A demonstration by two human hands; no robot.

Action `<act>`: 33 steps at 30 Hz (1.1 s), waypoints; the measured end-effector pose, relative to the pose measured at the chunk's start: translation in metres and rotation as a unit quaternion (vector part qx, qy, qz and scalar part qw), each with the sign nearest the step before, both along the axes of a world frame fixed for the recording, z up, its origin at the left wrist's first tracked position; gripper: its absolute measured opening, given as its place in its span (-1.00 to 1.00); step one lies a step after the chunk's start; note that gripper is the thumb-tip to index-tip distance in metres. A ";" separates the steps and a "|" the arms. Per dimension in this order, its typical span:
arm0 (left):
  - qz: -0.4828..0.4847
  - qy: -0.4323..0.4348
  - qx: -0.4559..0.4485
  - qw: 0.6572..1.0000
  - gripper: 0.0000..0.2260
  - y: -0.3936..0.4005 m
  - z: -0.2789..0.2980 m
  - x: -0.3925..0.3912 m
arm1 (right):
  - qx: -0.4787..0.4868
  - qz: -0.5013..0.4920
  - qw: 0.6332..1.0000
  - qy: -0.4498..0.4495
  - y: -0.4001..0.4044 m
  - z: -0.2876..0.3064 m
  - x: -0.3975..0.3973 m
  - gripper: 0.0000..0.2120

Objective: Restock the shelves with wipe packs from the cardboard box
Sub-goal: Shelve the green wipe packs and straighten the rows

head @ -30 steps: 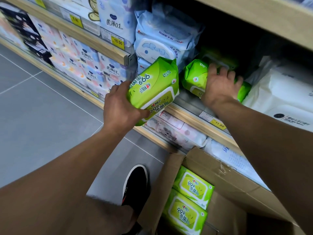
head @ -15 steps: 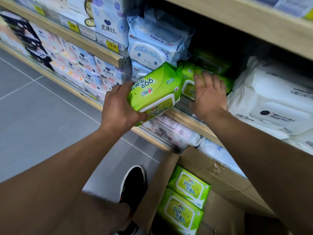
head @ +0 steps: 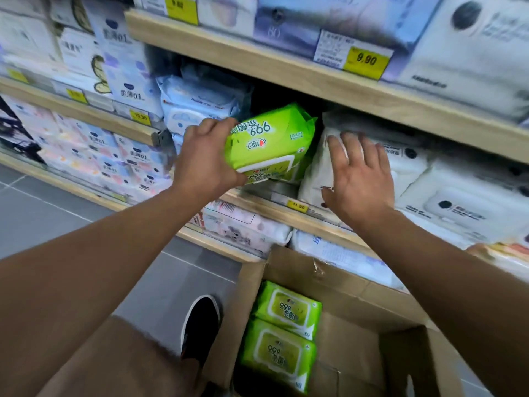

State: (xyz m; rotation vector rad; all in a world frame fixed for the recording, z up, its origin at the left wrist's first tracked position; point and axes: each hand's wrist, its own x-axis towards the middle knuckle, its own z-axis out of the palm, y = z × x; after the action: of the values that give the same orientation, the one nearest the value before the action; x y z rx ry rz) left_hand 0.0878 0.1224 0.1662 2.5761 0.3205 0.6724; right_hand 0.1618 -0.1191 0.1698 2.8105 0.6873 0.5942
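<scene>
My left hand [head: 204,160] grips a green wipe pack [head: 270,141] by its left end and holds it in the dark gap on the middle shelf [head: 289,206], over another green pack whose edge shows beneath. My right hand [head: 359,174] is spread flat with straight fingers against a white wipe pack [head: 320,167] just right of that gap. Below, the open cardboard box [head: 337,285] holds two more green packs, one [head: 287,309] above the other [head: 279,355].
Blue-white packs [head: 197,103] sit left of the gap, and more white packs [head: 458,202] fill the shelf to the right. The upper shelf [head: 257,63] overhangs the gap closely. Pink packs [head: 243,229] lie on the lower shelf. My black shoe [head: 200,325] is on the grey floor beside the box.
My left hand has pushed the green pack up and right into the shelf gap. My right hand has left the green pack on the shelf and moved right onto the white pack.
</scene>
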 end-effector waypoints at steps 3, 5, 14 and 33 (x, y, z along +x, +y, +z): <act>-0.024 -0.014 0.018 0.999 -0.16 -0.013 0.009 0.027 | 0.022 -0.032 0.999 0.028 -0.014 0.001 0.008 -0.12; -0.036 -0.012 0.033 0.999 -0.16 -0.018 0.011 0.046 | 0.037 -0.041 0.998 0.033 -0.019 0.000 0.012 -0.13; -0.045 -0.022 0.051 0.997 -0.17 -0.013 -0.003 0.098 | 0.066 -0.037 0.997 0.013 -0.004 -0.023 0.022 -0.13; -0.055 -0.041 0.252 0.965 -0.30 -0.034 -0.028 0.141 | 0.074 -0.057 0.995 -0.019 0.002 -0.034 0.026 -0.13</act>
State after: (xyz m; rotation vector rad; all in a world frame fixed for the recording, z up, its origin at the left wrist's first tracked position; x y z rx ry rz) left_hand 0.2284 0.0885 0.1386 2.9997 -0.0316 0.9121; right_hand 0.1879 -0.1166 0.1359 2.9410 0.4899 0.7013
